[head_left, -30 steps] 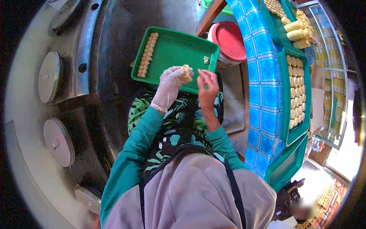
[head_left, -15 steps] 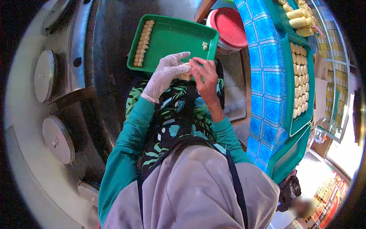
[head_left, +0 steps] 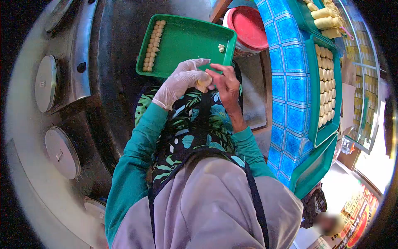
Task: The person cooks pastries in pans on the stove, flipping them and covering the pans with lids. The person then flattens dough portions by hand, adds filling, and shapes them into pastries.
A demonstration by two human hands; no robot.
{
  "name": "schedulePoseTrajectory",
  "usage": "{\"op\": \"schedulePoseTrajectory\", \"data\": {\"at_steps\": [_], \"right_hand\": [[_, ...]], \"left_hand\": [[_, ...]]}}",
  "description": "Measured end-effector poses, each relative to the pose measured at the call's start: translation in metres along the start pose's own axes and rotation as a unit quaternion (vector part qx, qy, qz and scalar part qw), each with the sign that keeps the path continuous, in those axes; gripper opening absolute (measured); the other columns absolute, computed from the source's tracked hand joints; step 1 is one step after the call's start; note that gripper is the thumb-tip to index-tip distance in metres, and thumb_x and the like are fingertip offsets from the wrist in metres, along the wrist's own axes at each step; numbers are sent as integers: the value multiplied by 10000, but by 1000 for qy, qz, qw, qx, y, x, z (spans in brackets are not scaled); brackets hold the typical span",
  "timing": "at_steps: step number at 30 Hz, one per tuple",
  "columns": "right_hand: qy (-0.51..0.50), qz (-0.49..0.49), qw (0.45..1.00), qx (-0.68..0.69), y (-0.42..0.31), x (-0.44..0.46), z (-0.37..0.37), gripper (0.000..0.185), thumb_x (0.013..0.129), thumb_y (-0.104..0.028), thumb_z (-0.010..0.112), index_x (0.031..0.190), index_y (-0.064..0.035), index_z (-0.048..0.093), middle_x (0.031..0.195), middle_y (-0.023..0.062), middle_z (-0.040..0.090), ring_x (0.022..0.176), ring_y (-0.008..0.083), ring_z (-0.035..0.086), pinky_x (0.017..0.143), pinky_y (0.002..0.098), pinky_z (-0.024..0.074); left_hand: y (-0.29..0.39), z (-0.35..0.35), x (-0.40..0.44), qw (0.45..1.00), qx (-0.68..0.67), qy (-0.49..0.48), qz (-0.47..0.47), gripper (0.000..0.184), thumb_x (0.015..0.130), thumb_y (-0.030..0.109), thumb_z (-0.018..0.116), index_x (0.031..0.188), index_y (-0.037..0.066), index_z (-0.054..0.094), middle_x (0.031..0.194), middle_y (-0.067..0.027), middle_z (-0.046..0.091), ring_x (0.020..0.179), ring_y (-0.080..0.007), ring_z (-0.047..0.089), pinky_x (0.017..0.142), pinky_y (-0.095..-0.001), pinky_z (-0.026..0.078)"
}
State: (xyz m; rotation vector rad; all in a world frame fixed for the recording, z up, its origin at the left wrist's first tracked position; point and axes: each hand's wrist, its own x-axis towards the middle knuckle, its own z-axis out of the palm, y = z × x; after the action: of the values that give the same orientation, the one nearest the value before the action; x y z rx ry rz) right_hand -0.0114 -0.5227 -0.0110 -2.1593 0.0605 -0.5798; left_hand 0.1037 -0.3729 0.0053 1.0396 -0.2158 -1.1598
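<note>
My left hand (head_left: 182, 82), in a thin white glove, holds a small pale dough piece (head_left: 203, 84) between thumb and fingers, over my lap. Bare and with bent fingers, my right hand (head_left: 226, 85) touches the right side of that piece. Just beyond both hands lies a green tray (head_left: 188, 41). Small dough balls (head_left: 153, 45) stand in a double row along its left side, and a little crumbly lump (head_left: 221, 48) sits near its right edge.
Right of the tray is a bucket with a red lid (head_left: 248, 28). A blue checked tablecloth (head_left: 290, 87) carries a green tray of round dough pieces (head_left: 326, 87). Round metal lids (head_left: 62, 152) are at the left. Part of a person (head_left: 314, 207) shows at lower right.
Compared with a second ago, my hands have closed in around the dough piece, with the right fingers now at it. The tray and surroundings appear shifted slightly up in view.
</note>
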Motion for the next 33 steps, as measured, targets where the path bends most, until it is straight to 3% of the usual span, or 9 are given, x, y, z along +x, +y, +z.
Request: {"op": "schedulePoseTrajectory", "data": {"at_steps": [4,9,14,19,27,30,33], "right_hand": [[2,-107,987,-123,0,3,-6,358,934,-364,545,1098,-92,710,1116,166,610,976,332,554,863,421,452],[28,-33,998,-43,0,-7,9,434,956,-389,495,1148,-40,668,1144,182,594,983,344,546,888,434,438],[57,7,998,-31,-4,-17,24,469,981,-377,444,1208,-5,619,1139,185,598,1020,345,532,934,433,408],[76,46,996,-6,1,-18,32,465,1002,-362,407,1227,-11,611,1153,169,599,1053,327,524,968,418,387],[41,166,981,94,14,-14,39,648,1033,-495,200,1214,-66,652,1184,162,593,1111,301,496,1016,395,350],[5,207,968,141,25,-6,38,694,1023,-534,168,1211,-78,656,1204,171,586,1126,300,490,1039,394,336],[-61,200,971,119,25,4,28,701,1024,-533,176,1198,-54,657,1207,173,598,1163,285,497,1054,387,336]], "left_hand": [[-9,-3,3,997,-71,-3,-37,544,863,94,621,1345,-64,424,947,-109,660,764,-180,672,654,-280,566],[-21,-5,7,994,-109,8,-31,508,870,99,629,1316,-56,440,1012,-118,646,818,-188,673,691,-300,578],[-33,1,18,988,-130,88,-2,468,880,62,614,1299,-59,443,1041,-135,638,854,-210,671,730,-315,573],[-46,1,21,985,-159,61,19,401,870,37,620,1238,-59,494,1057,-136,643,868,-221,672,765,-330,565],[-44,9,18,977,-200,63,35,251,875,22,605,1117,-37,574,1060,-123,648,902,-218,664,807,-334,546],[-48,5,21,976,-211,12,51,254,889,35,593,1131,-39,571,1072,-121,647,951,-208,648,852,-329,522],[-49,1,10,990,-122,18,76,261,904,65,594,1146,-32,571,1096,-122,640,977,-204,635,885,-321,498]]}}
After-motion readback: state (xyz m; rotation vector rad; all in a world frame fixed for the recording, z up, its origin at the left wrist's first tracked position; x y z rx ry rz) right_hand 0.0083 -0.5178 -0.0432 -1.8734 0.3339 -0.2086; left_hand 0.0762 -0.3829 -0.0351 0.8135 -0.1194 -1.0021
